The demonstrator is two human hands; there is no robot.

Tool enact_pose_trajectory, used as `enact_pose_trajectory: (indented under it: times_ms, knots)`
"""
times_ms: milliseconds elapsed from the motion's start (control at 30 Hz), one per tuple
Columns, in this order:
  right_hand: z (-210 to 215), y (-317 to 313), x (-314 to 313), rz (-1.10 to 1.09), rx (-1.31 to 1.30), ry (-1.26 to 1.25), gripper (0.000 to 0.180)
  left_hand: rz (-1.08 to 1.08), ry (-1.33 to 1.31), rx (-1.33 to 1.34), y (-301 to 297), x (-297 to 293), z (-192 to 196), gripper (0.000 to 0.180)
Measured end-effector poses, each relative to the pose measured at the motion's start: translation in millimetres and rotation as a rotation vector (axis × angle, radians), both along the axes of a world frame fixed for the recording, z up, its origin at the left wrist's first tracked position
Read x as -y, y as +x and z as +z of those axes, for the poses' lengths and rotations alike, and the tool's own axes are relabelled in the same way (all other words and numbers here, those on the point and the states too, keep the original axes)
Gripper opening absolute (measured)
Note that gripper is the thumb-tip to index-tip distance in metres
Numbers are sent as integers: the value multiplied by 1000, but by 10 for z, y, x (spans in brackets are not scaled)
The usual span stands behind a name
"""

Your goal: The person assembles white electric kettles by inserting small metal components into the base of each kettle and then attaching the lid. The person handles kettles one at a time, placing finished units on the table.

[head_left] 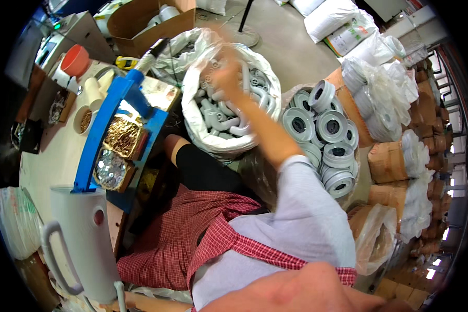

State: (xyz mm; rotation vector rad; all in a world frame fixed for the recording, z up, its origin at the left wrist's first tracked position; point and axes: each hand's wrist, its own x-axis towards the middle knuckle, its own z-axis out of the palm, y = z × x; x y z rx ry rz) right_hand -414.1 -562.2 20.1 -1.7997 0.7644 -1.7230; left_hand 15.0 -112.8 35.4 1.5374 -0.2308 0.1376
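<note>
Right hand (226, 75) blurred over grey curved plastic pipes (216, 117) in white woven sack (190, 88); left hand (112, 307) mostly hidden; cannot tell fingers' state; best ease single pipe free of neighbours

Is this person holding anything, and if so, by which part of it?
That cannot be told. The right hand is motion-blurred over the white sack of grey pipe fittings; the left hand is mostly hidden near the lower edge.

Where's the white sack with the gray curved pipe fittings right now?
In the head view, the white sack stands at upper centre, between the blue metal frame on its left and the round gray parts on its right, beneath the blurred right hand.
</note>
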Motion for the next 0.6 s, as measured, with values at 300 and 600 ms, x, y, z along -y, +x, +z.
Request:
enact_pose_trajectory:
  times_ms: [300,600]
  knots:
    - [-1032,-4533,-684,-1461,-504,936,62,-19,20,-68,-637,53,-11,35]
    - [959,-1701,-869,-82,-219,444,79,-18,-130,-224,-823,-531,-119,38]
